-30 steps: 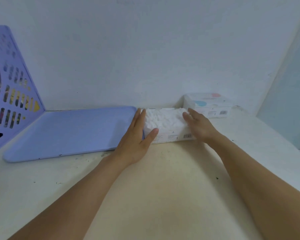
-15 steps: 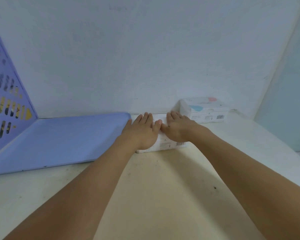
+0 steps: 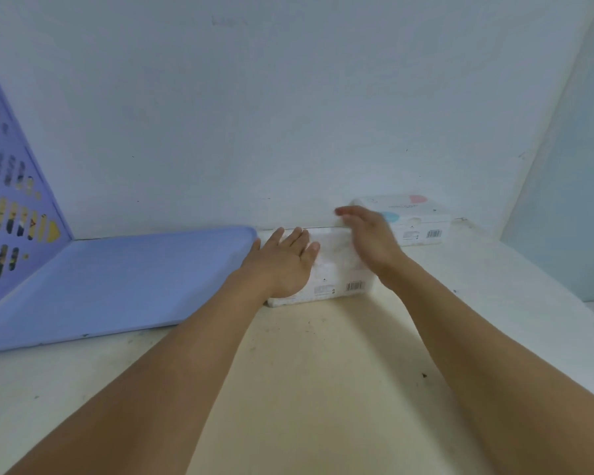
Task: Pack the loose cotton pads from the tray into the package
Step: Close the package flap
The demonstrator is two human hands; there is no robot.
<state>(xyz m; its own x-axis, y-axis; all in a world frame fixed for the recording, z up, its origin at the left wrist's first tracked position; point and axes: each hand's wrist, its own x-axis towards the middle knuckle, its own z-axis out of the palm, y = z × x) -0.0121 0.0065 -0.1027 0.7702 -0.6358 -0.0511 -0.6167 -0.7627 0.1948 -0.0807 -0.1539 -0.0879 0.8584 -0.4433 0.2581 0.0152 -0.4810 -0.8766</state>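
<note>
White rectangular cotton-pad package [image 3: 336,269] lies long axis left-right, barcoded side toward the person; left hand [image 3: 283,265] presses flat on it, right hand [image 3: 367,238] open, blurred, just above.

Both forearms extend forward from the lower frame edge and converge toward the centre. The left hand [image 3: 283,264] lies palm down with 4 fingers straight and close together, pointing away from the camera; the thumb is spread to the right. The right hand [image 3: 369,236] is raised slightly higher, tilted on its edge, fingers straight and pointing up and left; it is motion-blurred. The 2 hands are near each other, apart. Both arms are bare.
</note>
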